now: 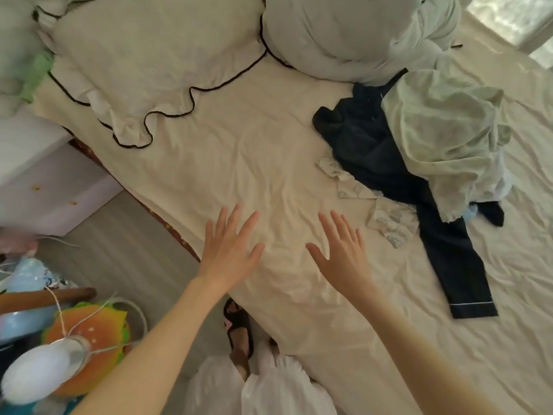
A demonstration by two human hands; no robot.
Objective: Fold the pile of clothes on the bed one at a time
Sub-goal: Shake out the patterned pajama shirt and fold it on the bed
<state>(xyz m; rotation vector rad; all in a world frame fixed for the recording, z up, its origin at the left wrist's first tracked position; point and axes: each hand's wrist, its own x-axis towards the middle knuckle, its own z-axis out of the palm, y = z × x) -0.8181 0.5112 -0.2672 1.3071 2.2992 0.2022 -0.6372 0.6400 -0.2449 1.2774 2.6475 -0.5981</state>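
On the cream bed (269,151), the pile of clothes (419,151) lies crumpled at right: dark navy trousers under a pale green garment. Left hand (230,250) and right hand (341,253) spread flat, holding nothing.

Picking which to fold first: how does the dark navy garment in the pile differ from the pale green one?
The dark navy garment lies at the bottom of the pile, with one long leg or sleeve stretched flat toward the near edge, ending in a thin white-piped cuff. The pale green garment sits bunched on top of it, crumpled, with no limb laid out. Navy looks heavier and opaque; green looks thin. Both are unfolded, and neither hand touches them.
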